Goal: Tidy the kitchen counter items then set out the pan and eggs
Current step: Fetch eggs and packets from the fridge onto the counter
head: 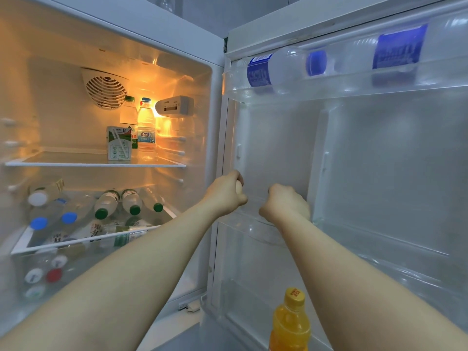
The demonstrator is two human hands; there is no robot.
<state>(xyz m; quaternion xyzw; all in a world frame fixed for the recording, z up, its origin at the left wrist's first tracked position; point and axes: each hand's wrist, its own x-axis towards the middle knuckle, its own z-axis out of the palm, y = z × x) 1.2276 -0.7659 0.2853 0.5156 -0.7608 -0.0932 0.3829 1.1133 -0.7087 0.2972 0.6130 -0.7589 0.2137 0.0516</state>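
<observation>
Now fingers of the left hand [225, 196] wrap an egg [238, 187]; the right hand [285, 203] curls nearby, contents unseen.

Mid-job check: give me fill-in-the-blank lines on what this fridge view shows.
1. The left hand holds an ___.
2. The orange bottle stands on the inside of the open ___.
3. The carton stands on the ___ glass shelf.
Missing words: egg; door; top.
</observation>
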